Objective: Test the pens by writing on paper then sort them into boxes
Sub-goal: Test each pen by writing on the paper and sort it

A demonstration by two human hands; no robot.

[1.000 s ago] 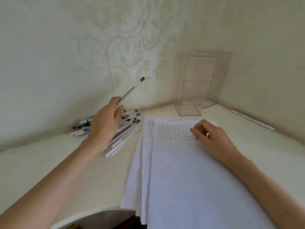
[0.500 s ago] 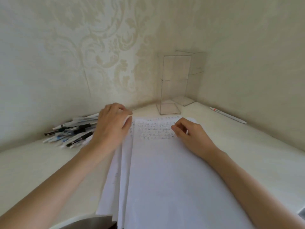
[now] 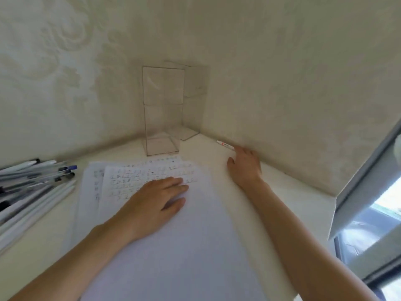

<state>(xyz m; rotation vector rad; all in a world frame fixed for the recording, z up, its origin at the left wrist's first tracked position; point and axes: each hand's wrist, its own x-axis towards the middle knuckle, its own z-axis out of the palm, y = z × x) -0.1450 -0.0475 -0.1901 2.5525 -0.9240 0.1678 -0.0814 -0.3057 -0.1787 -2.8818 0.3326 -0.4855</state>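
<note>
Left grip [image 3: 156, 200]: released, fingers flat on the paper [image 3: 173, 246], probably pinning the sheets for writing.
Right grip [image 3: 245, 166]: released, fingers stretched to the near end of a white pen [image 3: 225, 145], which lies just ahead along the wall; not yet grasped.
Clear boxes [image 3: 162, 109]: upright in the corner, beyond both grips.
Pen pile [image 3: 32, 183]: well left of the left grip.
Room: bare worktop [image 3: 208, 149] between right grip and boxes; the wall crowds its outer side.

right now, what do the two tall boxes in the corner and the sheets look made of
Boxes: probably clear acrylic or similar hard plastic, glossy; the wallpaper shows through and the edges catch light. Sheets: thin matt white paper, with overlapping edges and handwritten marks.
</note>
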